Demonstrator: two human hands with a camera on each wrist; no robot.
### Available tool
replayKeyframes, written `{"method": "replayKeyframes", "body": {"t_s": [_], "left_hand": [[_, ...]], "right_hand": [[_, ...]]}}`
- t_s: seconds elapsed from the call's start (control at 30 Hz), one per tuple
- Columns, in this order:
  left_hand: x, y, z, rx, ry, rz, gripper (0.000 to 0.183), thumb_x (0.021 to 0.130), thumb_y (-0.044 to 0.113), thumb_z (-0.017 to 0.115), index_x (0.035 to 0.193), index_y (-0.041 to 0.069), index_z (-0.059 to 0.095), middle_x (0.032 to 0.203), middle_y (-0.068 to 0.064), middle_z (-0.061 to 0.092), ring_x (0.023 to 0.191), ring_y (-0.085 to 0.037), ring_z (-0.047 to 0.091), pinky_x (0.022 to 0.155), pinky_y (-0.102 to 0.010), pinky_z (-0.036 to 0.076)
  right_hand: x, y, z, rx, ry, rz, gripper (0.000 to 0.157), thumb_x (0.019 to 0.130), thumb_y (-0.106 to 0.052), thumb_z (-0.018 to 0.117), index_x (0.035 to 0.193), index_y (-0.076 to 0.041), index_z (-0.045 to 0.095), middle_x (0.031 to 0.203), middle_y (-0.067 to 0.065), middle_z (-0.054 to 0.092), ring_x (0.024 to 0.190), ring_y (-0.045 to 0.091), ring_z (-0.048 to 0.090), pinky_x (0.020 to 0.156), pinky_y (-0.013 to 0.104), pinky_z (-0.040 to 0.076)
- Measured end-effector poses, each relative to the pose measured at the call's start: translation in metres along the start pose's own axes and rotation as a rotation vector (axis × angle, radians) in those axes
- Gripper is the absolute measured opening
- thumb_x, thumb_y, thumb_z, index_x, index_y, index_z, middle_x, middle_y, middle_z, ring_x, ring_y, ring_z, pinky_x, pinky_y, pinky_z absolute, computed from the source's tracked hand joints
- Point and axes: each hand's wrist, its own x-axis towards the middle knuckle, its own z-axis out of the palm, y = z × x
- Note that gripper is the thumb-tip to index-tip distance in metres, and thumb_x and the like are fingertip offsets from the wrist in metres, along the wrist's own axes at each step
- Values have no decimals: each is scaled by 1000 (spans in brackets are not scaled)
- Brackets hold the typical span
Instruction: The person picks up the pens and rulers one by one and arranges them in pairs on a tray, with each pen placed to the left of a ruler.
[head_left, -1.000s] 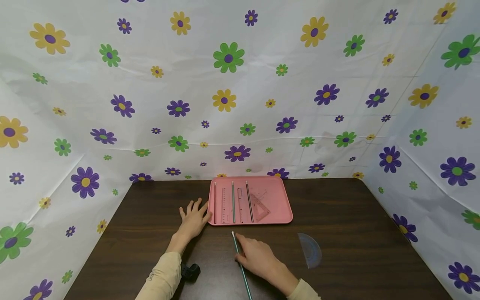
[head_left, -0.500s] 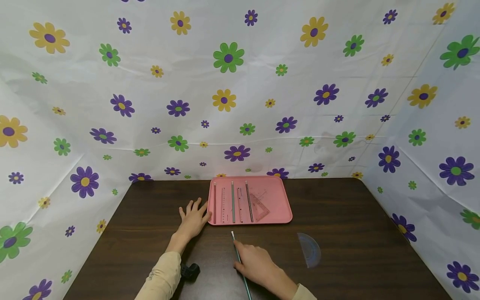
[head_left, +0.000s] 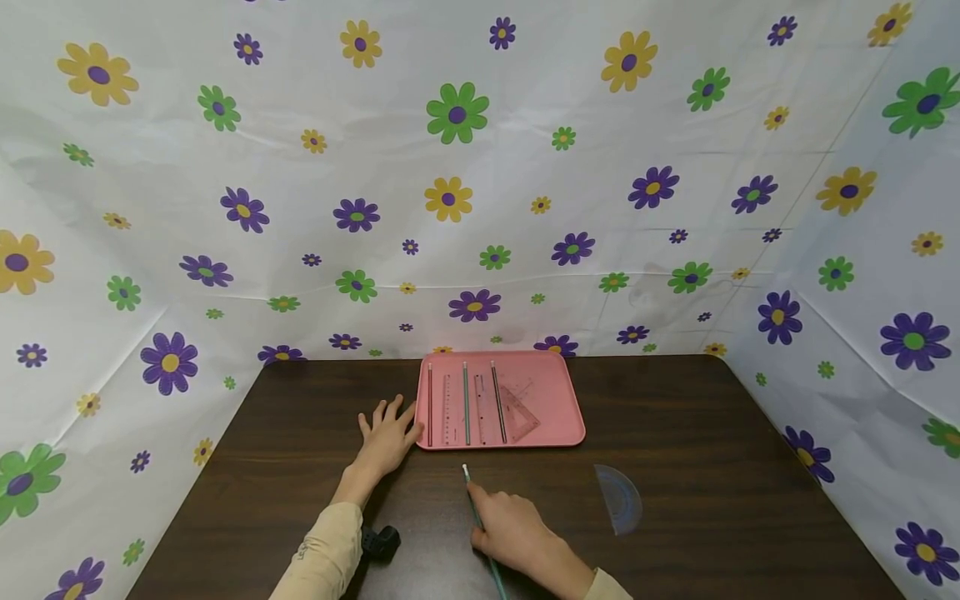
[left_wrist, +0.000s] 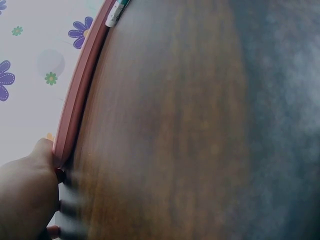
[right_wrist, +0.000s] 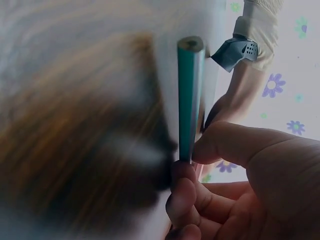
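My right hand (head_left: pixel 517 533) pinches a green pencil (head_left: pixel 470 492) between thumb and fingers, over the table in front of the tray. The pencil's white end points toward the tray in the head view. Its flat, unsharpened end stands out past the thumb in the right wrist view, on the green shaft (right_wrist: pixel 187 100). My left hand (head_left: pixel 386 437) has its fingers spread, with the thumb at the left edge of a pink tray (head_left: pixel 555 400). In the left wrist view this hand (left_wrist: pixel 27 195) is right at the tray's corner.
On the tray lie a red pencil (head_left: pixel 430 408), a green pencil (head_left: pixel 467 408), a dark pencil (head_left: pixel 498 404), two clear rulers and a clear set square (head_left: pixel 521 421). A clear protractor (head_left: pixel 621 502) lies on the table to the right. A patterned sheet stands behind the table.
My right hand has slid slightly back along the pencil, its index finger now a little farther from the white end. The left hand and the tray have stayed in place.
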Motion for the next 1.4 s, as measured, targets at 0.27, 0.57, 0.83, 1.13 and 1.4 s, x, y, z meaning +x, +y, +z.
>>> {"method": "replayKeyframes", "body": {"t_s": [0.27, 0.57, 0.83, 1.13, 1.4], "left_hand": [[1, 0, -1, 0, 2, -3, 59, 104, 46, 45, 153, 14, 41, 162, -22, 25, 148, -50, 15, 109, -79, 1], [0, 1, -2, 1, 1, -6, 59, 104, 45, 46, 152, 12, 42, 161, -23, 26, 148, -51, 16, 108, -79, 2], [1, 2, -2, 15, -3, -9, 59, 104, 45, 46, 152, 13, 42, 161, -23, 26, 148, -51, 16, 109, -79, 2], [2, 1, 0, 7, -2, -7, 58, 104, 45, 45, 152, 13, 42, 161, -22, 26, 148, -51, 16, 109, -79, 2], [2, 1, 0, 6, 0, -8, 58, 104, 45, 46, 152, 13, 42, 161, -22, 26, 148, -51, 16, 109, -79, 1]], "right_hand": [[0, 2, -2, 42, -12, 33, 62, 70, -14, 69, 131, -4, 59, 65, -1, 61, 49, 7, 42, 39, 26, 34], [1, 3, -4, 65, 3, 31, 62, 70, -13, 70, 131, -4, 60, 65, -1, 61, 50, 8, 42, 41, 27, 35], [3, 7, -7, 52, 16, 30, 61, 71, -13, 71, 130, -5, 60, 67, 0, 62, 51, 8, 46, 41, 28, 36], [5, 15, -15, 102, 24, 42, 63, 73, -9, 68, 134, -2, 57, 61, -6, 54, 46, 3, 41, 42, 24, 35], [11, 30, -23, 138, 61, 75, 62, 75, -9, 66, 135, 0, 56, 63, -3, 58, 38, 0, 44, 42, 23, 37]]}}
